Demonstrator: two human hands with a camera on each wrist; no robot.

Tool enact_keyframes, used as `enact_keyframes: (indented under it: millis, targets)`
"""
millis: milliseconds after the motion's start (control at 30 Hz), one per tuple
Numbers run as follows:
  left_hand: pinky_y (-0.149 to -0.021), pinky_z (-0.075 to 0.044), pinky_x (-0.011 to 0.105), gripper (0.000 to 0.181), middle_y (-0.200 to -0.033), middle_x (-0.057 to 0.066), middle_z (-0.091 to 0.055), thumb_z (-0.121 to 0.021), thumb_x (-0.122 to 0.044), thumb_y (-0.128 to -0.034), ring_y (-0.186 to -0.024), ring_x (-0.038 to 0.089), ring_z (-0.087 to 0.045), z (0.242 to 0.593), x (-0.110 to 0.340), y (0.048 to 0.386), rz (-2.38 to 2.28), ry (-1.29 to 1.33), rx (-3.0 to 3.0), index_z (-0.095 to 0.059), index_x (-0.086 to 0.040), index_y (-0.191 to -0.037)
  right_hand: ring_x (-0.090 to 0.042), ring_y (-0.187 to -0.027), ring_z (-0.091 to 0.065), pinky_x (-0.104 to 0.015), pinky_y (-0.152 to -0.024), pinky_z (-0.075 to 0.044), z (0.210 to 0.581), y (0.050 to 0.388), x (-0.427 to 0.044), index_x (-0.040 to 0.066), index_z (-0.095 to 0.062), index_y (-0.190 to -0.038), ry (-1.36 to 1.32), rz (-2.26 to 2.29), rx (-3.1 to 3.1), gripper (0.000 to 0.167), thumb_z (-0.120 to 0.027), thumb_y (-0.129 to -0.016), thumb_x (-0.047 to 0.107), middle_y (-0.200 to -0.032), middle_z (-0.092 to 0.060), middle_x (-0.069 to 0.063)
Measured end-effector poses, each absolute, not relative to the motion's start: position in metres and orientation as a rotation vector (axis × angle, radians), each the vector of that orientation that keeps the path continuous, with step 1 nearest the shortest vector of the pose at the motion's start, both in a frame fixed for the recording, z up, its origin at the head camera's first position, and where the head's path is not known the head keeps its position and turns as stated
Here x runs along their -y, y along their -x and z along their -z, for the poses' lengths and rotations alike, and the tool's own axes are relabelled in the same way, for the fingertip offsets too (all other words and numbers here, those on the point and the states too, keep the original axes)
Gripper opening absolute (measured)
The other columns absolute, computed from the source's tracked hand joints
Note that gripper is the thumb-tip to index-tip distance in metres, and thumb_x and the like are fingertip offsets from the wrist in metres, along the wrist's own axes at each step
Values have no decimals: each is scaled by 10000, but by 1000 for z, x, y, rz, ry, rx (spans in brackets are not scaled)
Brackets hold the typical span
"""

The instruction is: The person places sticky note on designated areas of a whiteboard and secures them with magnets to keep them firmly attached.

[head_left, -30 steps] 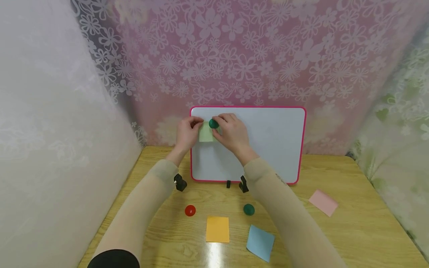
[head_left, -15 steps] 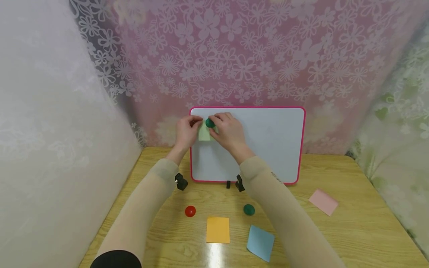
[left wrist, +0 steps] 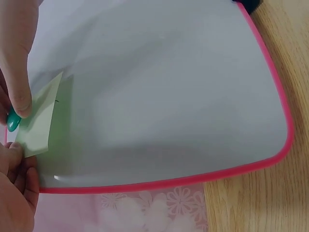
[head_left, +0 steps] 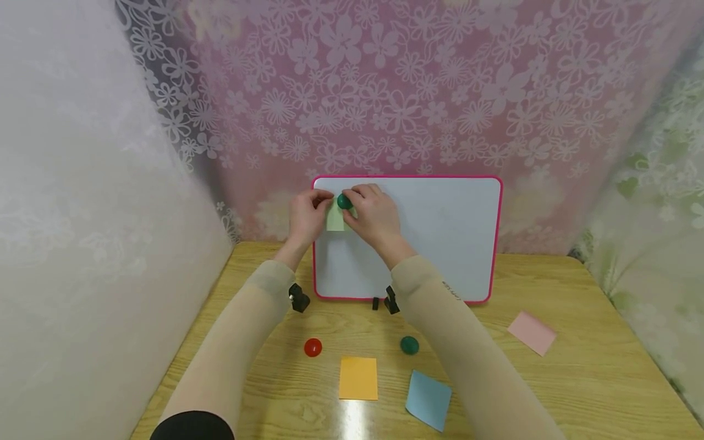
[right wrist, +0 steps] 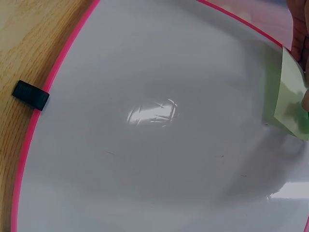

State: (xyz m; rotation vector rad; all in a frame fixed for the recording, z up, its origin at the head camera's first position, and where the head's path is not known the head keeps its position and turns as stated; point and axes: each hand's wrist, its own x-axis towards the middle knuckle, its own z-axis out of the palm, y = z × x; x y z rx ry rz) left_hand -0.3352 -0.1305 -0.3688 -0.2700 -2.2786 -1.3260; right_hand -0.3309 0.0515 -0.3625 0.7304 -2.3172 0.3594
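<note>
A pale green sticky note (head_left: 335, 220) is against the upper left of a whiteboard (head_left: 440, 238) with a pink rim. My left hand (head_left: 307, 217) pinches the note's upper left corner between thumb and fingers. With thumb and fingertips my right hand (head_left: 376, 214) holds a round green magnet (head_left: 344, 201) at the note's top. In the left wrist view the note's lower edge (left wrist: 54, 111) stands away from the board, and the magnet (left wrist: 13, 120) is partly hidden by the right thumb. The right wrist view shows the note (right wrist: 292, 96) at its right edge.
On the wooden table (head_left: 550, 391) lie a red magnet (head_left: 313, 348), another green magnet (head_left: 409, 345), an orange note (head_left: 359, 378), a blue note (head_left: 428, 401) and a pink note (head_left: 531, 333). A black clip (head_left: 376, 304) sits at the board's bottom edge. Patterned curtains hang behind.
My right hand has moved slightly left with the green magnet, nearer the left hand, and then stayed there. The left hand keeps its place on the note's corner.
</note>
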Motion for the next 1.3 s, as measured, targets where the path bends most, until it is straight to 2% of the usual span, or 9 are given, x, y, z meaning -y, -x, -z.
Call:
enact_keyframes:
  millis: [267, 800, 1300]
  targets:
    - [-816, -579, 363, 127, -1053, 135, -762, -719, -65, -1030, -919, 248, -698, 370, 130, 336, 1358, 262, 2258, -813, -2, -1088, -298, -1184, -640, -431, -951, -571, 361, 331, -51, 73, -759, -1304, -716, -341, 2331, 381, -801, -966, 244, -1257, -720, -103]
    - [-809, -574, 360, 126, -1045, 135, -754, -728, -74, -1026, -902, 247, -689, 371, 124, 334, 1292, 284, 2260, -813, 0, -1082, -294, -1215, -611, -488, -964, -527, 366, 334, -49, 116, -762, -1309, -654, -263, 2367, 372, -799, -974, 273, -1280, -711, -71]
    - [-815, -574, 391, 115, -1048, 152, -672, -765, -65, -995, -898, 288, -694, 378, 126, 330, 1236, 293, 2198, -796, 6, -1080, -298, -1208, -610, -491, -954, -524, 369, 329, -53, 122, -770, -1261, -668, -306, 2312, 335, -797, -961, 267, -1259, -711, -74]
